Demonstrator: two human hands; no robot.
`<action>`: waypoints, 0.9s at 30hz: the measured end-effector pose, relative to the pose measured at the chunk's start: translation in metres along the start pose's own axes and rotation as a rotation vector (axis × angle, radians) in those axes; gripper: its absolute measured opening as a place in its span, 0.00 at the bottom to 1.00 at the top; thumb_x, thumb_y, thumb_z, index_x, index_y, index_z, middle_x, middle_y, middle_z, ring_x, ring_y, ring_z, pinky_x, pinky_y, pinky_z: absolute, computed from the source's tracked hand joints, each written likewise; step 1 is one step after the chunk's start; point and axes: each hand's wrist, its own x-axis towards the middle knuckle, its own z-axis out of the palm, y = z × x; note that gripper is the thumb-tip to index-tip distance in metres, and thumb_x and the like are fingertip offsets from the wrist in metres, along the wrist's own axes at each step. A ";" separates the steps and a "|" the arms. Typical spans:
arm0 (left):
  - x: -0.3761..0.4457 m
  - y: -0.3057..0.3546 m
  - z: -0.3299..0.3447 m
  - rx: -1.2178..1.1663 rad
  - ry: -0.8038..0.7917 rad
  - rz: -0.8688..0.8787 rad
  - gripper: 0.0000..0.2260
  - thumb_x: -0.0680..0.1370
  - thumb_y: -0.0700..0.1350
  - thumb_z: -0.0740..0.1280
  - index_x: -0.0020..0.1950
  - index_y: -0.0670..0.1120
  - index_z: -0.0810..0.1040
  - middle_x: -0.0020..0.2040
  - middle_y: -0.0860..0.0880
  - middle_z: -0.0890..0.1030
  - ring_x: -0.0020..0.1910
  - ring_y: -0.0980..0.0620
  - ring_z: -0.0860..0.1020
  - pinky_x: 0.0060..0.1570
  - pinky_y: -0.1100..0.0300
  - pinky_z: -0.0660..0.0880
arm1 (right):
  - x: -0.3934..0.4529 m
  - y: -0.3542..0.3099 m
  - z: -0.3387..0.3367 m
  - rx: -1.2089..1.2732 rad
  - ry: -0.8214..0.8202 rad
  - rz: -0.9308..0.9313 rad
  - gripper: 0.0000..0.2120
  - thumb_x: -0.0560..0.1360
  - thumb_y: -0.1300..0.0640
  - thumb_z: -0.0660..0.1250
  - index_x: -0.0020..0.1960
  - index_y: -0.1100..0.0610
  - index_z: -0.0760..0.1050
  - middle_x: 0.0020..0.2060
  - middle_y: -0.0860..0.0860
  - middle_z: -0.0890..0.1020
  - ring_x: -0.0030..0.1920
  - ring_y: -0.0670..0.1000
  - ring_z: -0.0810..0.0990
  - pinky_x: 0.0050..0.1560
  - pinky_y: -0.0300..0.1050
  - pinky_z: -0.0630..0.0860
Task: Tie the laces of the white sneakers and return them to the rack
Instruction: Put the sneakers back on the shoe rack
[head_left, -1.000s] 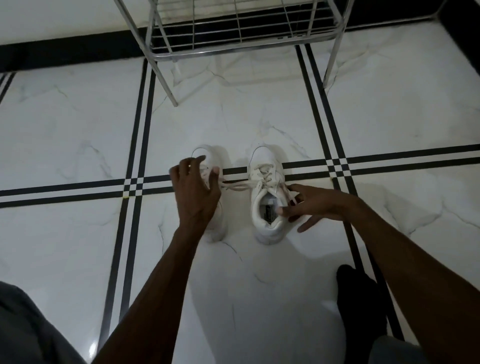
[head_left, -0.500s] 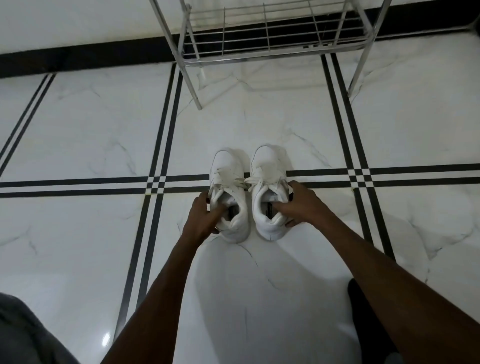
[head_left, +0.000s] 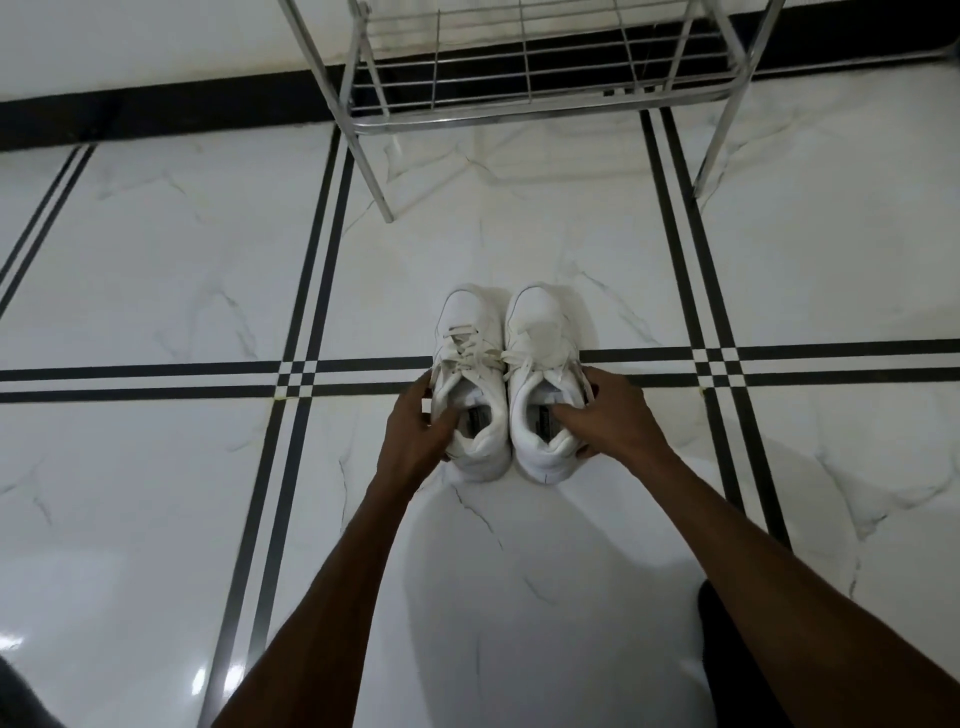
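Two white sneakers stand side by side on the marble floor, toes pointing away from me. My left hand (head_left: 415, 431) grips the left sneaker (head_left: 470, 332) at its collar, thumb inside the opening. My right hand (head_left: 608, 415) grips the right sneaker (head_left: 537, 322) the same way, with a finger inside the heel opening. White laces (head_left: 498, 358) cross over both tongues and lie loosely between the shoes. The metal shoe rack (head_left: 530, 104) stands beyond the sneakers, its wire bottom shelf bare.
White marble floor with black double stripes (head_left: 306, 312) crossing under the shoes. The rack's front legs (head_left: 371, 171) stand on the floor ahead. A black skirting band runs along the wall. My dark-clad knee (head_left: 727, 649) shows at lower right.
My hands left the laces and took hold of both sneakers at their collars. The left sneaker has been drawn against the right one, so the pair now stands together.
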 end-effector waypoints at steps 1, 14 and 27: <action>0.003 0.000 0.003 0.000 0.007 0.002 0.29 0.74 0.56 0.67 0.75 0.52 0.73 0.64 0.49 0.81 0.56 0.45 0.82 0.49 0.47 0.84 | 0.002 0.002 -0.001 0.007 0.012 -0.010 0.12 0.71 0.50 0.74 0.50 0.56 0.80 0.40 0.52 0.85 0.42 0.54 0.85 0.45 0.54 0.84; -0.007 0.140 -0.022 0.011 0.046 0.038 0.31 0.76 0.52 0.63 0.80 0.50 0.68 0.71 0.49 0.75 0.62 0.48 0.79 0.62 0.42 0.80 | -0.013 -0.082 -0.105 0.135 0.036 -0.086 0.16 0.70 0.50 0.73 0.56 0.50 0.79 0.42 0.49 0.85 0.42 0.52 0.85 0.39 0.58 0.85; -0.086 0.405 -0.106 -0.035 0.046 -0.075 0.29 0.78 0.48 0.64 0.80 0.50 0.68 0.71 0.50 0.76 0.63 0.45 0.80 0.61 0.38 0.80 | -0.090 -0.293 -0.314 0.082 -0.045 0.004 0.25 0.70 0.53 0.72 0.67 0.48 0.75 0.46 0.52 0.86 0.45 0.55 0.85 0.45 0.57 0.85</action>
